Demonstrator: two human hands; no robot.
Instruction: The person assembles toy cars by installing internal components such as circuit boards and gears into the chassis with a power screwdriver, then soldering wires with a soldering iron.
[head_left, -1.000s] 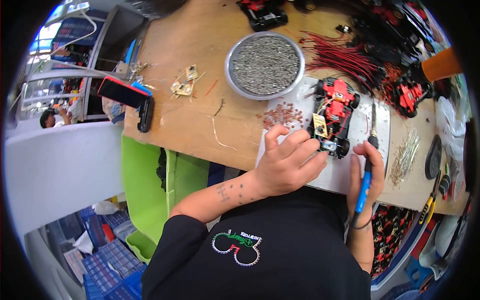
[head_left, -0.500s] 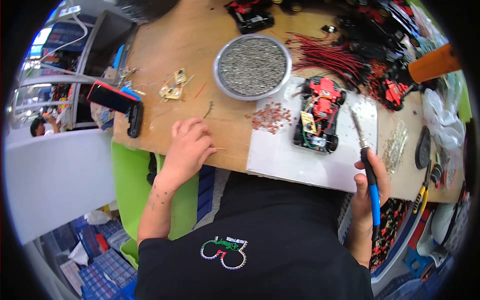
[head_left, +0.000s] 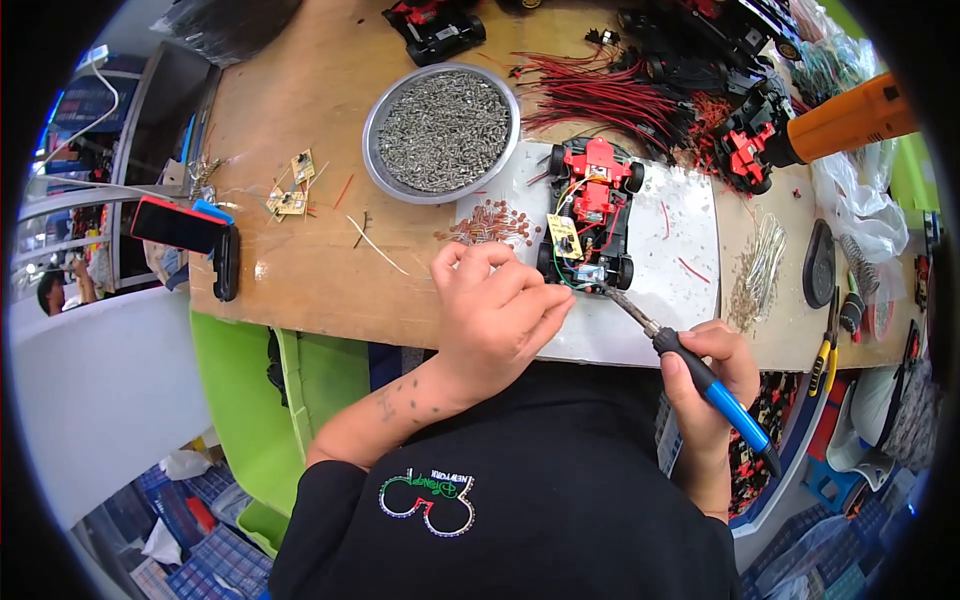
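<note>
A person in a black T-shirt works at a wooden table [head_left: 320, 280], seen from above through a fisheye lens. A toy car chassis [head_left: 592, 225], red and black with black wheels, lies on a white sheet [head_left: 675, 275] right of centre, its long side pointing away from the person. A small cream circuit board [head_left: 564, 237] with thin wires sits on its left side.

The left hand [head_left: 505, 308] is at the near left corner of the chassis, fingertips and thumb drawn together beside a green wire [head_left: 560, 278]; whether they pinch anything is too small to tell. The right hand [head_left: 708, 385] grasps a soldering iron [head_left: 722, 396] by its blue and black handle, the metal tip angled up and left to the chassis's near edge; actual contact is unclear.

Reddish-brown components [head_left: 492, 222] are scattered just left of the chassis. Beyond them stands a round bowl [head_left: 368, 142] filled with small metal pieces [head_left: 440, 130]. A bundle of red and black wires [head_left: 600, 95] lies beyond the chassis. Farther left are loose circuit boards [head_left: 292, 195] and a red-edged phone [head_left: 178, 227] on a black stand [head_left: 226, 265]. To the right, yellow-and-black tool handles [head_left: 824, 368] rest at the table's edge.
</note>
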